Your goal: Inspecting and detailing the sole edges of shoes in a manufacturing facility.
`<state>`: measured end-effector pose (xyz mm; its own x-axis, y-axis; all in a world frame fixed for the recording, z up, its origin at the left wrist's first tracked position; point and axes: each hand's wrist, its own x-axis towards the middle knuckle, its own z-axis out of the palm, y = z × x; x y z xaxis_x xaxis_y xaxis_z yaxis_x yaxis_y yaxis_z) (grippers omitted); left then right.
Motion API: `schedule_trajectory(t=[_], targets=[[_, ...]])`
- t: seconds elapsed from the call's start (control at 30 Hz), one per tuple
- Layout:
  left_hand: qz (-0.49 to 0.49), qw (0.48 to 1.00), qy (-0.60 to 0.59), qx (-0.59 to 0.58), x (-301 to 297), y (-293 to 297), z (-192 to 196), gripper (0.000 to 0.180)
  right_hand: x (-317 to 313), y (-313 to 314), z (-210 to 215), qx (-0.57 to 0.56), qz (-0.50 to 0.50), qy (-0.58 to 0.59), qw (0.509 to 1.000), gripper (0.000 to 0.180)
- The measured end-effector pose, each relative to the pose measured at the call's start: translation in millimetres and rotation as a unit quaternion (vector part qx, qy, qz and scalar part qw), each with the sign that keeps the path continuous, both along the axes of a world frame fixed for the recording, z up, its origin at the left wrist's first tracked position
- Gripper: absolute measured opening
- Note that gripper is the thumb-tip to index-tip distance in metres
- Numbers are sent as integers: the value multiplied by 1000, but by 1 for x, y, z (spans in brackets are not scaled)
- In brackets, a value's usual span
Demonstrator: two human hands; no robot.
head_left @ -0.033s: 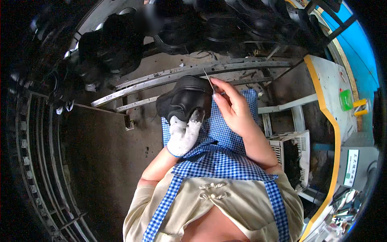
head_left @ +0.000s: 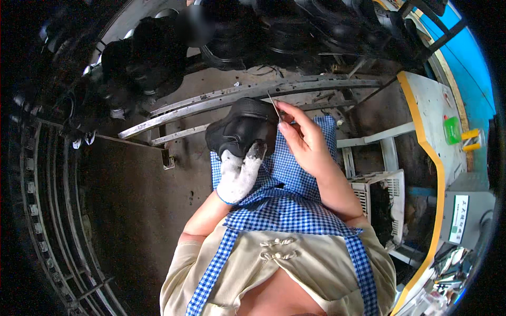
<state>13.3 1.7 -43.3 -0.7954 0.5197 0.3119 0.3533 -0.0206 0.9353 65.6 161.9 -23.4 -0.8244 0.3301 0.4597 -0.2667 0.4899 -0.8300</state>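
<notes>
My left hand point(head_left: 235, 181), in a white glove with dark-stained fingertips, is closed on a black leather shoe point(head_left: 241, 126) above my lap. Its thumb presses on the near side; the other fingers are partly hidden by the shoe. Bare and just right of the shoe, my right hand point(head_left: 305, 142) pinches a thin, pointed metal blade point(head_left: 273, 103) between thumb and forefinger. The blade points up and to the left, close to the shoe's right edge; I cannot tell whether they touch. A blue checked apron point(head_left: 295, 163) lies over my lap beneath both hands.
Black shoes point(head_left: 284, 39) crowd a rack ahead, with metal rails point(head_left: 211, 101) below it. A yellow-edged worktable point(head_left: 424, 105) curves along my right, carrying a green container point(head_left: 451, 130). A white plastic crate point(head_left: 396, 205) stands beside it. Another metal rack point(head_left: 66, 210) is at my left.
Hardly anything differs: the shoe and my gloved left hand have shifted very slightly. My right hand keeps the same pinch on the blade.
</notes>
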Motion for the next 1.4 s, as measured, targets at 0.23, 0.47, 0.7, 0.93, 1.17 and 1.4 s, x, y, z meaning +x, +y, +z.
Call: schedule_trajectory(t=[0.23,0.47,0.7,0.93,1.17,1.4], targets=[[-116,993,-33,-18,-10,-4,12,31,4,16,-3,-88,24,-95,991,41],[-190,918,315,-147,-8,-6,-9,21,20,38,-57,-382,229,-178,878,58],[-325,916,182,-149,-15,-37,43,34,36,31,-84,-502,190,-268,800,60],[164,985,44,45,-50,-33,24,67,96,17,-64,-342,80,-183,918,74],[48,943,-165,286,-57,-23,27,49,59,40,-119,-518,179,-210,810,40],[-61,987,-58,137,-54,-30,39,60,28,47,-17,-8,83,-153,985,25]])
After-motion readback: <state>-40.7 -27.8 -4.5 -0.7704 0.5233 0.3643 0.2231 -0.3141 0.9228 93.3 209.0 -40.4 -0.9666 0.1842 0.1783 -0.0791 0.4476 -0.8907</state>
